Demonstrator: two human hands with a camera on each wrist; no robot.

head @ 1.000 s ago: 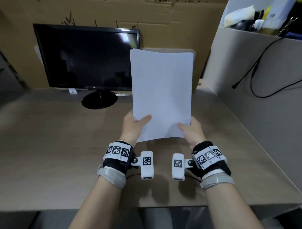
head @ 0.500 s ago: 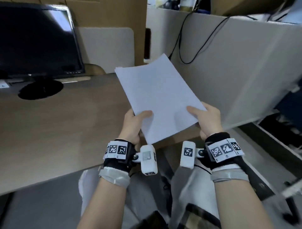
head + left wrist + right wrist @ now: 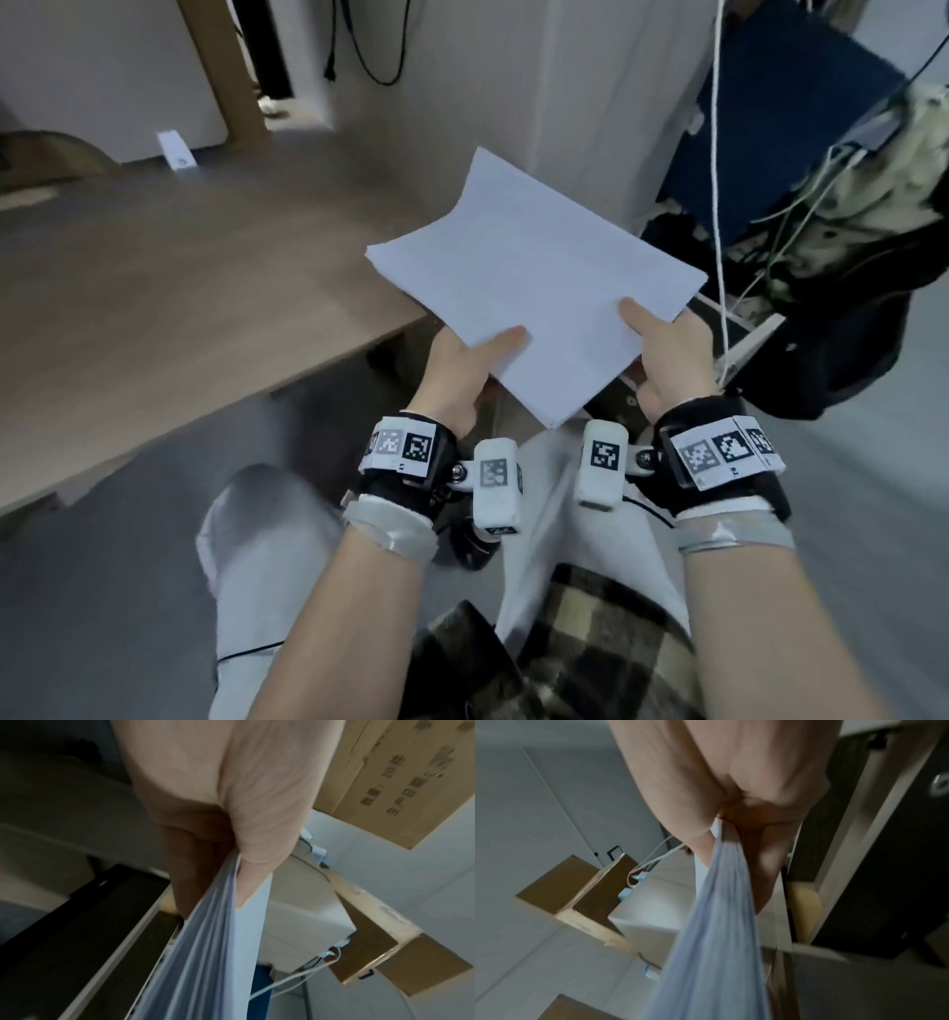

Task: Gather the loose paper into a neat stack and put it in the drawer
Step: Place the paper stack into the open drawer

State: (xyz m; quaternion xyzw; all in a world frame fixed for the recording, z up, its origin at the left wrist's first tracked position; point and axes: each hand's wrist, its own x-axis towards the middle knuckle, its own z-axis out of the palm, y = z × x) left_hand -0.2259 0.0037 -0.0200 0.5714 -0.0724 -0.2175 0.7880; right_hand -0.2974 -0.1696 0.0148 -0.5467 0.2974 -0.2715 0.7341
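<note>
A squared stack of white paper hangs in the air past the desk's right front corner, tilted with one corner pointing away. My left hand pinches its near left edge, thumb on top. My right hand pinches the near right edge the same way. In the left wrist view the sheet edges fan out below my thumb. The right wrist view shows the paper edge-on under my fingers. The drawer is mostly hidden beneath the paper; a pale rail shows to the right.
The wooden desk lies to my left, with a white partition behind the paper. A dark bag with white cables and a blue panel crowd the right. My knees in pale trousers are below. Cardboard boxes stand nearby.
The stack has come off the desk and swung right and down, from upright in front of the monitor to nearly flat beyond the desk corner. Both hands have kept their hold.
</note>
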